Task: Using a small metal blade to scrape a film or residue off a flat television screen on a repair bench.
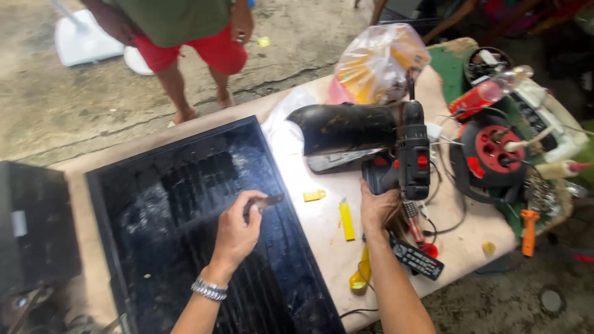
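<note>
I count one dark panel (185, 210) on the table (322, 229), one drill (405, 158), one remote (417, 256), and one plastic bag (377, 62). Three small yellow pieces lie beside the panel. There is one red wheel (492, 148) and one orange-handled tool (528, 230).

Big flat black screen panel (185, 222) is lying face down on the table, directly under the left hand (235, 232), back grille dusty and scuffed. Clear plastic bag (378, 62) with orange and yellow contents is sitting well beyond the right hand (378, 207). Red-labelled clear bottle (489, 93) is lying farther right of it. Black box with a pale label (20, 224) is sitting far left.
</note>
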